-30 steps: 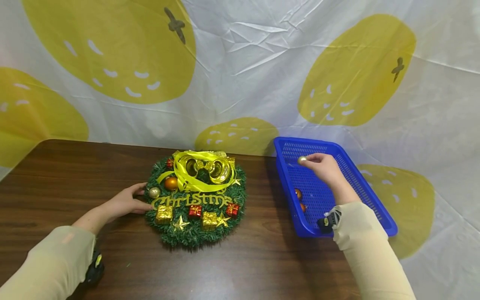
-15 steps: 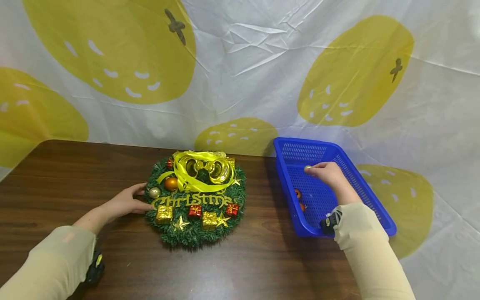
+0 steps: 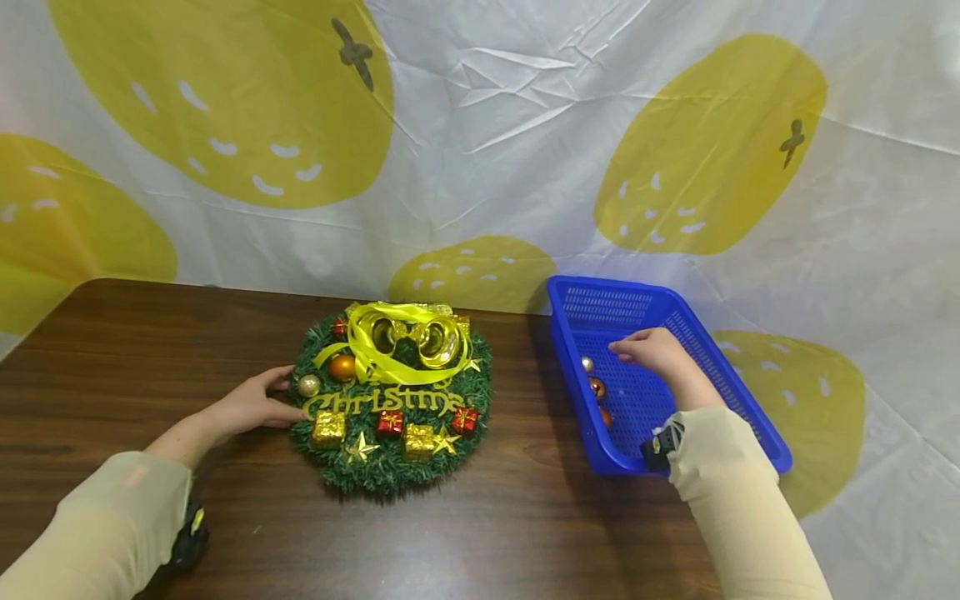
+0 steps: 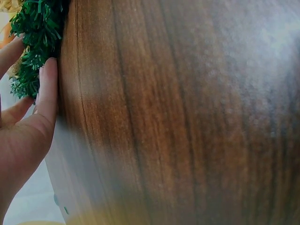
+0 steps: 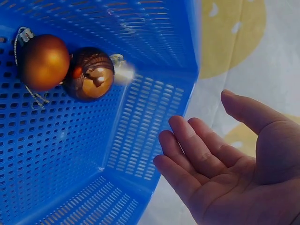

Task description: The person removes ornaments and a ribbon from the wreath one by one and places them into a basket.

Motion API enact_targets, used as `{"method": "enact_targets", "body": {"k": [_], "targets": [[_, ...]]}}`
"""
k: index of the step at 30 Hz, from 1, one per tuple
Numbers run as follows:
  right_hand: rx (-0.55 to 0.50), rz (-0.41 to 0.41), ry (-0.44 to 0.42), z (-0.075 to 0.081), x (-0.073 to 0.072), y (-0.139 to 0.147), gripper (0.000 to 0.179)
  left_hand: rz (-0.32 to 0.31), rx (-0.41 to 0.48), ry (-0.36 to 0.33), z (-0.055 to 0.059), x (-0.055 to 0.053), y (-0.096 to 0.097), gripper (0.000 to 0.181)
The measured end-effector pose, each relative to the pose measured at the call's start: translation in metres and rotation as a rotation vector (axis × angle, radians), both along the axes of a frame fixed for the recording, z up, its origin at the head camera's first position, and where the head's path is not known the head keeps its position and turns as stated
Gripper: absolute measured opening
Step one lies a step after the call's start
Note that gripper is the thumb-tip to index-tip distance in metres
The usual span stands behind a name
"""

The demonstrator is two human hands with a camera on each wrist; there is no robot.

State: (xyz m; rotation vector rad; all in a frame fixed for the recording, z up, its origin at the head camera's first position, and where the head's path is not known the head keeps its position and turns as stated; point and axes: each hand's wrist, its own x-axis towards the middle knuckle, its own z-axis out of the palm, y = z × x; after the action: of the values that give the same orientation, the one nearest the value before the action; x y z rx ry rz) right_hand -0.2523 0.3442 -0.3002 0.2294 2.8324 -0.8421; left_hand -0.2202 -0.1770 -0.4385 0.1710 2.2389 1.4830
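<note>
A green Christmas wreath [image 3: 382, 479] lies flat on the table, with gold lettering, small gift boxes, stars, baubles, bells and loose yellow ribbon on it. My left hand [image 3: 247, 402] rests at its left edge, and in the left wrist view the extended fingers [image 4: 48, 89] touch the green tinsel. Over the blue basket [image 3: 567, 367], my right hand [image 3: 656, 350] has nothing in its fingers; the right wrist view shows them loosely bent and apart from the thumb. Along the basket's left side lie a pale gold bauble [image 3: 587, 363], a shiny bronze bauble [image 3: 597, 387] and a matte orange bauble [image 3: 605, 417].
The basket stands at the right of the brown wooden table [image 3: 480, 533], with raised perforated walls. Behind the table hangs a white cloth [image 3: 480, 125] printed with yellow fruit, close to the basket's back and right side.
My right hand has lowered into the basket and let go of the pale gold bauble, which now lies by the basket's left wall. The left hand and wreath have not moved.
</note>
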Motion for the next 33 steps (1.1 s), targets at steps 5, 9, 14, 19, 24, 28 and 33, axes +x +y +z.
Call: {"method": "enact_targets", "body": {"k": [5, 9, 14, 19, 24, 28, 33], "targets": [[-0.007, 0.023, 0.015, 0.004, 0.000, -0.005, 0.048, -0.001, 0.004, 0.003, -0.001, -0.001, -0.001, 0.097], [-0.061, 0.042, 0.018, 0.008, 0.001, -0.015, 0.050, -0.005, 0.009, 0.004, -0.002, -0.001, -0.002, 0.097], [-0.150, 0.047, 0.047, 0.013, -0.001, -0.034, 0.051, -0.013, 0.017, 0.004, -0.002, -0.001, -0.002, 0.098], [-0.276, 0.085, 0.102, 0.016, -0.003, -0.055, 0.051, -0.014, 0.021, 0.004, -0.001, -0.001, -0.001, 0.098], [-0.399, 0.134, 0.134, 0.018, -0.002, -0.077, 0.050, -0.015, 0.021, 0.000, -0.001, 0.000, -0.001, 0.098], [-0.457, 0.182, 0.125, 0.019, -0.001, -0.094, 0.049, -0.013, 0.017, -0.002, 0.000, 0.000, -0.001, 0.098], [-0.505, 0.217, 0.117, 0.019, -0.001, -0.112, 0.048, -0.011, 0.014, -0.008, 0.000, -0.001, 0.000, 0.098]]}}
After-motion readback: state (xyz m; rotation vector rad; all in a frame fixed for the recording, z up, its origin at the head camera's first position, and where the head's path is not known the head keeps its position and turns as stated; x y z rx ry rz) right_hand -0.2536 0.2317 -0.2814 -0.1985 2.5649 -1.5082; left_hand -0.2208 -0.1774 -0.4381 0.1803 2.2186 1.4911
